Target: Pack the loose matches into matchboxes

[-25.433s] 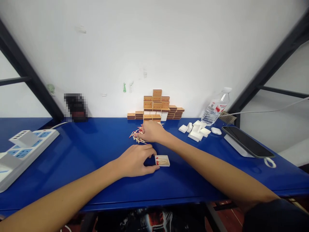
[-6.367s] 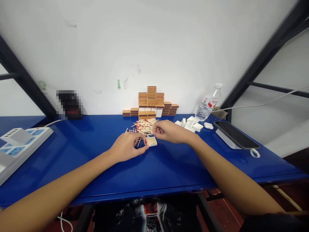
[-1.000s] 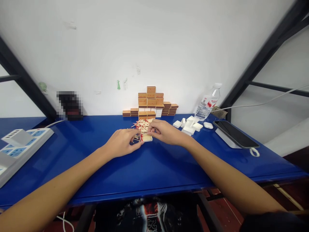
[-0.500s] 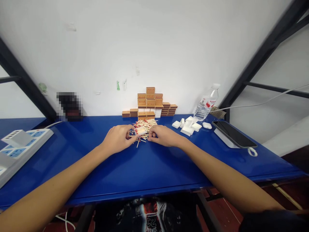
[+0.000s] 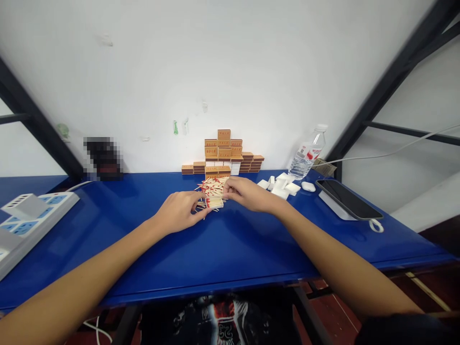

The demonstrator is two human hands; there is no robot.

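A white matchbox tray [image 5: 214,203] with red-tipped matches lying in it is pinched at its left end between the thumb and fingers of my left hand [image 5: 182,211]. Just behind it spreads a loose pile of matches [image 5: 212,185] on the blue table. My right hand [image 5: 244,192] is at the pile's right side, fingertips drawn together; whatever is between them is too small to make out. Behind the pile, orange-brown matchboxes [image 5: 224,152] are stacked in steps against the wall.
White empty-looking trays [image 5: 280,192] lie in a heap right of my right hand. Beyond them are a water bottle [image 5: 305,155], a white earphone case [image 5: 308,187] and a phone [image 5: 348,199] on a white block. A power strip [image 5: 39,215] occupies the left side.
My left hand has brought the tray of matches nearer to me and slightly right, tilting it differently. My right hand has shifted a little away from me, to the pile's right edge.
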